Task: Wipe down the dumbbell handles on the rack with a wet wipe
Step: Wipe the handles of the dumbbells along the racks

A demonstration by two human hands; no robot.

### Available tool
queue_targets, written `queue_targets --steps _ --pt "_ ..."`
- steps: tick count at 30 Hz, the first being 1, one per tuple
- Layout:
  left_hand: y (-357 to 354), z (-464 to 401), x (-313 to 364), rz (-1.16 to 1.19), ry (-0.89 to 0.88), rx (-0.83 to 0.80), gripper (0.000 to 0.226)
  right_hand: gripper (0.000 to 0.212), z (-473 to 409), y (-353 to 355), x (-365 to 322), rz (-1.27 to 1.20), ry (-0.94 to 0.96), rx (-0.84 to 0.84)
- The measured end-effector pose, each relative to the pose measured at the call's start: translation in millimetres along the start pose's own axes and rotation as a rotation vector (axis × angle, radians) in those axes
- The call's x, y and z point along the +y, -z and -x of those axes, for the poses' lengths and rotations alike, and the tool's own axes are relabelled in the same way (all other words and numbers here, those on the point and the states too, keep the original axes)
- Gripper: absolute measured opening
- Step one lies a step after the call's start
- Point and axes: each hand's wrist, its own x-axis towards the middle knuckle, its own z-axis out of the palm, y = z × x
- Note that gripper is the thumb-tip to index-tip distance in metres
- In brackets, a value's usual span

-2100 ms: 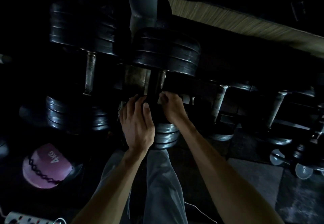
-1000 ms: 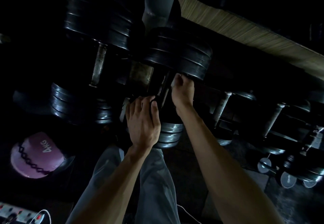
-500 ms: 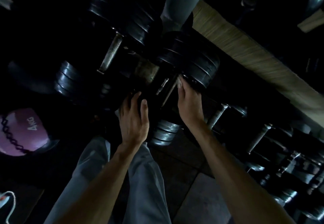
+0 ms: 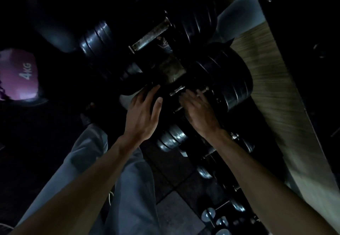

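In the head view, mid-frame, the dumbbell handle [image 4: 189,92] being worked is seen as a short metal bar running from lower-left to upper-right, ending at the big black plate stack [image 4: 228,80] on its far end; the near plate stack [image 4: 170,138] sits below, toward the person. The right hand [image 4: 199,110] is laid over this handle, fingers pointing up along it, roughly aligned with the bar's long axis; whether a wet wipe is held under the palm cannot be told, nothing of it shows in the dark. Grip state of the right hand: fingers look loosely bent over the bar, but a true wrap cannot be confirmed. The left hand [image 4: 145,111] is placed just beside, to the left, fingers fairly straight and spread, resting on a dark rounded surface, apparently a plate edge; nothing is held in it. The right hand is judged the nearer one for the wipe stroke, which would run along the bar's diagonal. A second handle [image 4: 150,36] lies further up, on the same diagonal, untouched, well apart from both hands. A pink 4 kg weight [image 4: 19,74] is seen far left.
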Motion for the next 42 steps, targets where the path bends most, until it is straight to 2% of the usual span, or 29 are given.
queue_targets --steps 2,4,6,8,11,13,17,19,21,23,27,29,33,35,38,42 --pt "0 0 0 -0.007 0.003 -0.010 0.059 0.050 -3 3 -11 -0.099 0.065 -0.101" --pt "1 0 1 -0.009 0.003 -0.002 0.058 0.037 -15 13 -6 -0.207 0.071 -0.145" --pt "2 -1 1 -0.004 0.005 0.003 0.056 0.027 -30 22 10 -0.254 0.008 -0.113" --pt "2 -1 2 -0.003 0.007 0.006 0.054 0.025 -36 25 24 -0.196 -0.039 -0.092" --pt "4 -1 4 0.002 0.013 0.004 0.054 0.036 -24 15 17 -0.029 -0.034 -0.176" --pt "5 -1 6 0.000 0.013 0.003 0.054 0.038 -16 11 -1 -0.106 -0.052 -0.198" --pt "5 -1 5 -0.007 0.024 -0.004 0.054 0.037 -25 13 -9 -0.149 0.073 -0.223" --pt "4 -1 5 -0.002 0.019 -0.011 0.055 0.041 -32 16 10 -0.077 0.015 -0.217" --pt "2 -1 3 0.004 0.015 -0.015 0.057 0.035 -32 18 24 -0.062 -0.069 -0.190" --pt "2 -2 2 0.004 0.013 -0.015 0.057 0.035 -28 16 16 -0.025 -0.073 -0.184" --pt "4 -3 3 -0.011 -0.002 -0.015 0.056 0.031 -28 14 -6 -0.068 0.075 -0.298" --pt "5 -3 2 -0.011 -0.013 -0.021 0.055 0.033 -36 19 6 -0.080 0.070 -0.338" --pt "4 -3 4 -0.012 -0.006 -0.015 0.053 0.038 -40 26 22 0.035 -0.075 -0.277" --pt "3 -3 3 -0.016 -0.004 -0.016 0.053 0.038 -36 24 2 0.030 -0.053 -0.316" --pt "3 -3 3 -0.026 -0.005 -0.040 0.056 0.036 -26 15 -18 -0.107 0.064 -0.322" --pt "2 -4 3 -0.007 -0.011 -0.040 0.058 0.040 -19 13 7 -0.106 0.003 -0.180"
